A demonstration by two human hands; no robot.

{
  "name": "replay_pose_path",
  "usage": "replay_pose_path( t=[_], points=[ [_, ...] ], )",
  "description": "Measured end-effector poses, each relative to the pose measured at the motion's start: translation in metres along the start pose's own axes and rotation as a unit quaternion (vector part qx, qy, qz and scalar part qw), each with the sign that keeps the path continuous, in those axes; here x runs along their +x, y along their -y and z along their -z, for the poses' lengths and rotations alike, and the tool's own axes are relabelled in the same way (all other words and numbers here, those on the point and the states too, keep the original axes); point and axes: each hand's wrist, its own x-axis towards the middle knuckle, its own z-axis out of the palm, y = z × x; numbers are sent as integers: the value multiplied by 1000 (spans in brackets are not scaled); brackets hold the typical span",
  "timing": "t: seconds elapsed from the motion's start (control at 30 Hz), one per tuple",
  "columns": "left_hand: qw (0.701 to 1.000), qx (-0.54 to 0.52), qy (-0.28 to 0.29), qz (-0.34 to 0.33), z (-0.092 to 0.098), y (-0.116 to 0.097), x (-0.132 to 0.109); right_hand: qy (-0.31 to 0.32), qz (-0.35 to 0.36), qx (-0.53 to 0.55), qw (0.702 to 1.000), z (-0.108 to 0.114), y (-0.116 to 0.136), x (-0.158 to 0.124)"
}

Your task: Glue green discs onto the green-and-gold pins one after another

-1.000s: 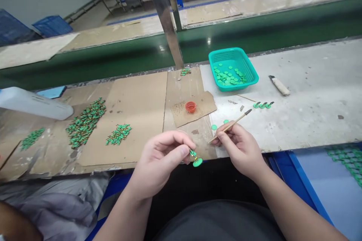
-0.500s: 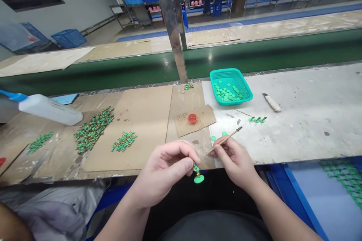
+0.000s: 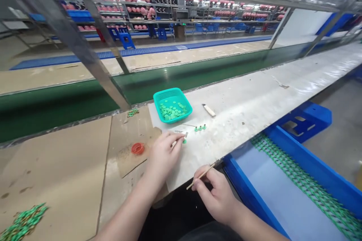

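Many flat green plastic discs (image 3: 172,111) remain in a teal mesh basket (image 3: 162,99), three small green studs (image 3: 200,128) stand on a scuffed white bench (image 3: 249,109), the right hand (image 3: 215,196) clenches a thin wooden stick (image 3: 202,176), and the left hand's (image 3: 165,154) grip cannot be made out.

Discs (image 3: 172,111) in basket (image 3: 162,96) on bench (image 3: 243,120), knife (image 3: 209,110) just right; cup (image 3: 138,148) on cardboard scrap (image 3: 130,162), front-left.

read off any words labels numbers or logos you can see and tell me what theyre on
No text can be read anywhere in this view.
The teal plastic basket shows no lettering.
The thin wooden stick in the right hand shows no readable marks.
The far storage racks are too small and blurred to tell whether they carry any labels.
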Motion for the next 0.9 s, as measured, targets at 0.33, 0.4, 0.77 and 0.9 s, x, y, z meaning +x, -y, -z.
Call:
replay_pose_path(
  t=[0.33,0.4,0.77,0.9],
  points=[
    [995,92,32,-35,-55,2,44,-26,-4,5,1000,26,1,-3],
    [994,96,29,-38,-55,2,42,-18,-3,11,1000,30,4,-3],
    [997,42,31,-59,21,-43,-99,-60,19,96,993,35,16,-15],
    [999,-33,3,-24,44,-44,-167,-8,5,74,997,37,22,-4]
  ],
)
